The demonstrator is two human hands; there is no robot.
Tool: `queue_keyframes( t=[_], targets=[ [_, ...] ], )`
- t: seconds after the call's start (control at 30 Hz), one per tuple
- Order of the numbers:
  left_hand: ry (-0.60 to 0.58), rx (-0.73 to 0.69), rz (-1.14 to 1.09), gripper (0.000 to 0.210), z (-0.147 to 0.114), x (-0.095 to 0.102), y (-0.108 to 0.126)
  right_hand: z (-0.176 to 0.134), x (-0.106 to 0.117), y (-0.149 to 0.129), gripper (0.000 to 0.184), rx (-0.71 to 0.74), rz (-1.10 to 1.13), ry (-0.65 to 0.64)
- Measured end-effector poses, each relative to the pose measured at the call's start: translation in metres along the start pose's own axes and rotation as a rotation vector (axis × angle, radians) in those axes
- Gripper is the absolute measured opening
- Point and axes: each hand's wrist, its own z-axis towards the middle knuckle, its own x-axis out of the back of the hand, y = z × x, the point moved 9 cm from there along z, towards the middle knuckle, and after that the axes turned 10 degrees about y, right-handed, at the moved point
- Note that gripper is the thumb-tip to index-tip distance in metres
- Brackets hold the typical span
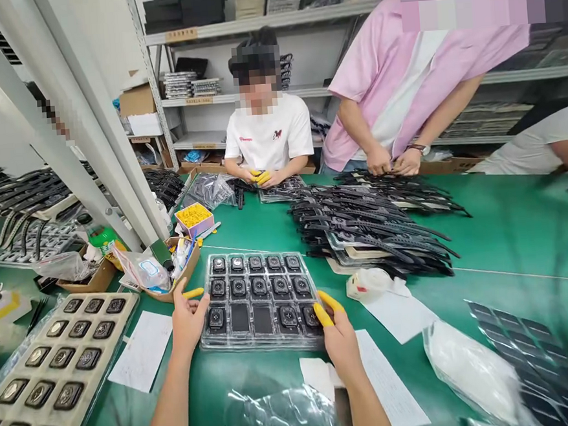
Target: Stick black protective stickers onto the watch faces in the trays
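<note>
A clear plastic tray (262,342) lies in front of me, with square black watch bodies in most of its pockets. Two pockets in its nearest row hold no watch body. My left hand (190,313) grips the tray's left edge, thumb near the rim and a yellow-covered finger pointing across. At the right edge, my right hand (340,332) holds the tray too, its yellow-covered fingers over the corner beside a watch body (311,316). The undersides of both hands are hidden.
A beige tray (122,341) of watch bodies stands left. Beyond are a cardboard box (190,266) of tools and a box of yellow finger cots (194,216). Black straps (363,227) are heaped at right. Two co-workers (269,133) (402,88) work across the green table (246,232).
</note>
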Motion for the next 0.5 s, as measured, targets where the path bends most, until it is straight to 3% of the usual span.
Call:
queue_keyframes(
  t=[0.13,0.4,0.5],
  targets=[
    [-0.029,0.066,-0.086,0.058,-0.002,-0.001,-0.004,-0.011,0.0,0.005,0.066,-0.041,0.008,-0.003],
    [0.028,0.034,-0.021,0.06,-0.003,0.0,-0.001,-0.015,0.001,0.007,0.07,-0.065,0.0,0.034],
    [0.147,-0.043,0.101,0.059,-0.004,0.009,0.005,-0.017,0.002,0.005,0.072,-0.078,-0.002,0.029]
  ],
)
